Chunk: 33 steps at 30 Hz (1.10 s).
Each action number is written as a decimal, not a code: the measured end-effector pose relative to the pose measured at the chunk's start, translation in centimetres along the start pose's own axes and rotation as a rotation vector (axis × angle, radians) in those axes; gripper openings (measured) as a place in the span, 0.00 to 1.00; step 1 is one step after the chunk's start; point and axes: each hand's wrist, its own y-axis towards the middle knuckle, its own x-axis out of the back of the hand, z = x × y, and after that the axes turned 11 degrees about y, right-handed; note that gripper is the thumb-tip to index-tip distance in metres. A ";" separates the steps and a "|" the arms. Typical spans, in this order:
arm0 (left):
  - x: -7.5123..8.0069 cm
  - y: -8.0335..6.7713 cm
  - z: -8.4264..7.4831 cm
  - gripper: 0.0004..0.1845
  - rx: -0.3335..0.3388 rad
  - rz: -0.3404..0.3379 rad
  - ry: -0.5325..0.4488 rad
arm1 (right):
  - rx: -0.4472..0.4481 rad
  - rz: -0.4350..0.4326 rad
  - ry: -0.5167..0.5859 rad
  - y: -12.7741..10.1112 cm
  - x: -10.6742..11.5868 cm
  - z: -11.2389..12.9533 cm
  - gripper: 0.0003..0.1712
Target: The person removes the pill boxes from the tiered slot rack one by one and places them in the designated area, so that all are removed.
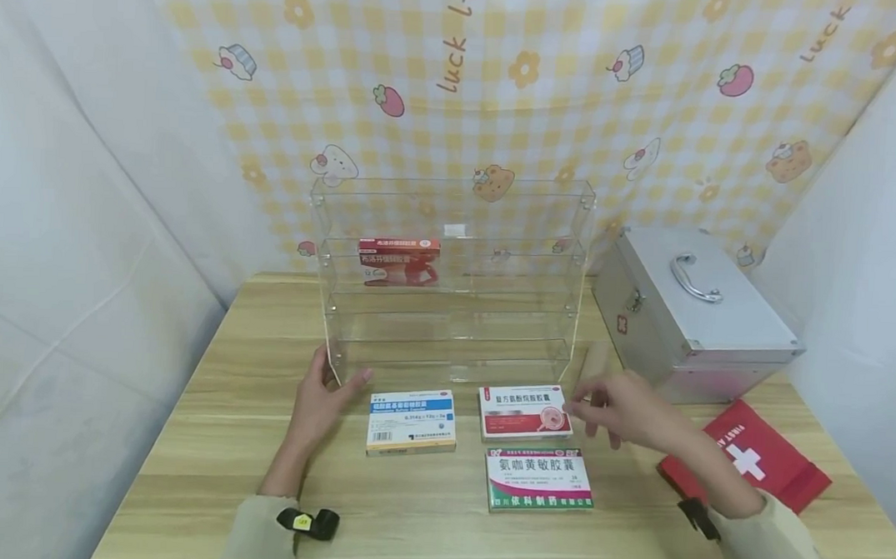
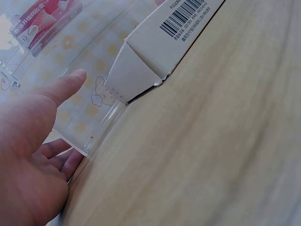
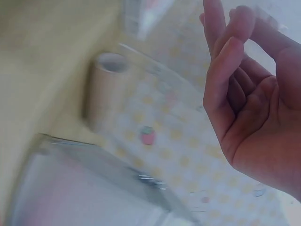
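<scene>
Just in front of the clear shelf rack (image 1: 449, 263), the red-striped medicine box (image 1: 523, 413) lies flat, its long axis parallel to the rack's front. Your right hand (image 1: 622, 410) hovers at its right end, fingers loose, holding nothing. Your left hand (image 1: 321, 399) rests spread against the rack's front left corner.

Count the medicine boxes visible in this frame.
4: a red box on the clear shelf rack, and a blue-white box, a red-white box and a green box on the table.

You can read 氨咖黄敏胶囊 on the green-edged box (image 1: 539, 479) at six o'clock. At four o'clock, the red pouch (image 1: 748, 463) shows "FIRST" and a white cross; at twelve, the backdrop cloth (image 1: 457, 63) says "luck".
</scene>
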 end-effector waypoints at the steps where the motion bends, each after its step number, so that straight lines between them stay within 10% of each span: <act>1: 0.1 0.0 -0.1 0.49 0.001 0.002 -0.003 | 0.018 -0.015 -0.020 0.4 0.4 0.6 0.13; 15: 0.0 0.3 0.4 0.50 -0.007 -0.013 -0.020 | 0.261 -0.267 -0.268 8.3 3.9 10.7 0.11; 33: 0.0 0.1 0.1 0.50 0.005 -0.011 -0.014 | 0.260 -0.219 -0.301 17.7 2.1 15.6 0.21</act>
